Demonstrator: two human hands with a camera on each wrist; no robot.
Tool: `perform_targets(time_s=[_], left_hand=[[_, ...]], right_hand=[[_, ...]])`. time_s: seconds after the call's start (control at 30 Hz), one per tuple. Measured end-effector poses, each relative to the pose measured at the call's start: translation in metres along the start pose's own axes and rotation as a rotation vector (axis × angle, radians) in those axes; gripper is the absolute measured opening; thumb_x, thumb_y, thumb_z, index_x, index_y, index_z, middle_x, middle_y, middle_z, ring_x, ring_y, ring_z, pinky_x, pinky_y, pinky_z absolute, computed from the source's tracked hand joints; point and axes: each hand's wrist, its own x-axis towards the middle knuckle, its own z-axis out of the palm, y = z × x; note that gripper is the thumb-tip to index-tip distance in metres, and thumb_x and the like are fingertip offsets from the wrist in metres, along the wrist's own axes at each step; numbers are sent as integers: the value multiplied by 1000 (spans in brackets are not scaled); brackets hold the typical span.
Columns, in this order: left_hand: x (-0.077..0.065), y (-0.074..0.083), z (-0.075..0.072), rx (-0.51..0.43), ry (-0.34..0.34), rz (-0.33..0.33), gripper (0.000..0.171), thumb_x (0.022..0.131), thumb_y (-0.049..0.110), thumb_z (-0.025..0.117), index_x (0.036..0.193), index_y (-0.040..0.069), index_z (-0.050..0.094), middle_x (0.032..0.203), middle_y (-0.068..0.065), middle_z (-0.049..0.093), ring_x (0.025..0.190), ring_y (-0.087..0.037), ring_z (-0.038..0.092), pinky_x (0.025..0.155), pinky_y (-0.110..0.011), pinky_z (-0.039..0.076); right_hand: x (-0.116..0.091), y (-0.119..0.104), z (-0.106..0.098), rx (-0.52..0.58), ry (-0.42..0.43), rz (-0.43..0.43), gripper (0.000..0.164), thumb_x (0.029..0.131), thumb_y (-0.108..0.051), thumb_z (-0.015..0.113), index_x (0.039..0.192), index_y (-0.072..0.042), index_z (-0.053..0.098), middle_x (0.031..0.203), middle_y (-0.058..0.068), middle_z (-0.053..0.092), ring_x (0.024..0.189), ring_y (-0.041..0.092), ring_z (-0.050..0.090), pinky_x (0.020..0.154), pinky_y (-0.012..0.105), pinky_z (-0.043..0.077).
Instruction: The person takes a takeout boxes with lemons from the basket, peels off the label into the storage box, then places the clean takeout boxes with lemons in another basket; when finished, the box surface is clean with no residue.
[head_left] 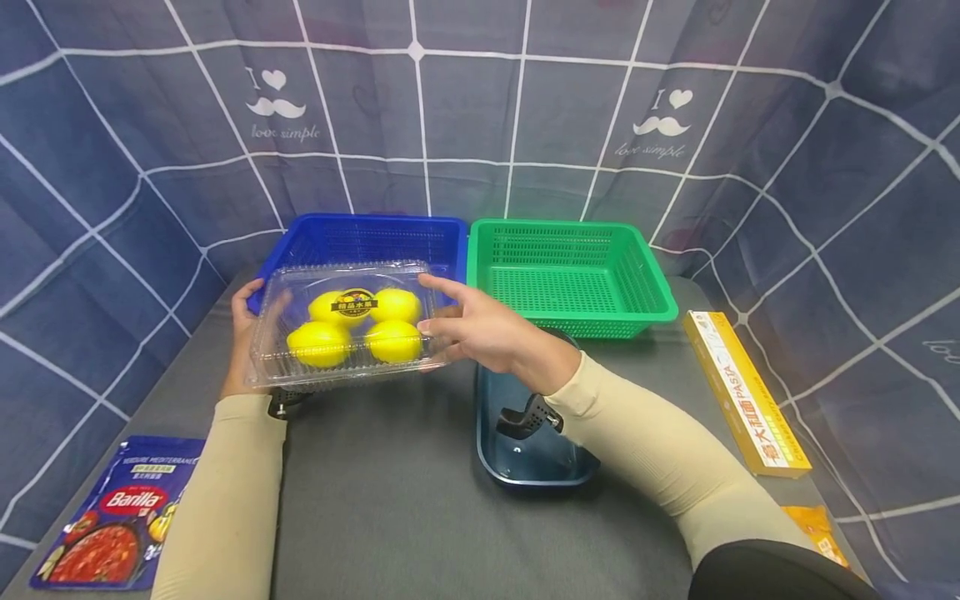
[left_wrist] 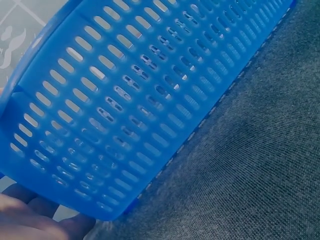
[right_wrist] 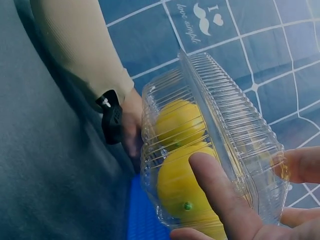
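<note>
Lemon box [head_left: 347, 325], clear plastic, hangs above the bench [head_left: 375, 492] just before the blue basket [head_left: 375, 220], held between my two hands: left hand [head_left: 242, 337] gripping one end, right hand [head_left: 487, 329] pinching the other. On the left, that end might catch the basket if I carry it low; in the middle, a tilt could send the lemons [head_left: 318, 343] rolling; on the right, squeezing hard might flex the thin plastic until it pops open. Reading across, I make out "Barilla" on the pouch [head_left: 120, 517], "love simple" on the curtain [head_left: 465, 108], "精品水果" on my box, and "意大利面 PASTA" on the yellow carton [head_left: 748, 396]; the orange packet's [head_left: 816, 532] print is too small.
</note>
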Motion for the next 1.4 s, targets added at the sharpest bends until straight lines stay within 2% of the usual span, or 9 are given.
perform_targets(time_s=[0.13,0.27,0.37,0.5,0.8,1.0,1.13,1.23,1.4], left_hand=[[16,-14,-9,-7,-1,-15,62,96,17,78,144,29,41,150,-8,40,124,-17,49,93,-17,46],[25,-23,-12,-85,-9,21,57,98,8,73,144,25,43,142,-6,44,117,-14,51,90,-16,48],[24,-21,-10,-134,-21,44,53,100,1,69,143,21,44,136,-9,48,112,-14,54,87,-16,51],[15,-11,-5,-133,-21,38,53,100,2,70,143,18,43,136,-11,47,111,-14,54,88,-17,50],[5,2,4,-76,24,-6,53,100,7,72,144,19,43,146,-14,42,123,-16,49,101,-19,44],[14,-9,3,-227,25,-46,56,100,5,73,143,23,44,148,-12,42,118,-17,53,98,-21,49],[24,-21,0,-330,6,-37,57,100,1,72,144,22,43,149,-13,42,119,-20,56,102,-26,50],[28,-27,-2,-348,1,-13,57,100,-1,70,144,21,43,150,-14,41,124,-22,55,107,-28,47],[29,-30,-3,-328,10,0,57,99,0,73,144,21,44,149,-14,42,124,-23,55,104,-27,49]], right_hand=[[-9,4,-1,-20,-13,-4,81,101,5,65,168,-24,29,154,29,43,121,41,63,85,53,61],[-15,9,0,-3,-23,3,82,101,6,66,168,-23,29,154,30,43,121,42,63,84,54,61],[-18,12,1,17,-27,14,81,101,7,65,168,-22,29,155,30,41,121,44,63,85,58,59],[-20,18,0,33,-38,19,82,101,9,63,168,-21,27,155,32,39,121,44,63,84,62,58],[-23,31,-2,-25,-11,9,82,101,6,65,169,-22,28,152,31,45,121,37,64,84,53,61],[-24,40,-4,-62,10,17,82,100,3,68,168,-24,30,149,30,50,120,37,65,85,50,61],[-25,43,-5,-60,13,11,82,100,3,68,168,-23,29,148,31,50,120,37,64,84,51,61],[-27,46,-5,-58,10,9,82,100,4,67,168,-21,28,149,32,49,120,37,64,83,50,62],[-29,52,-4,-54,7,-5,82,101,4,66,169,-20,26,150,34,46,120,40,63,81,50,62]])
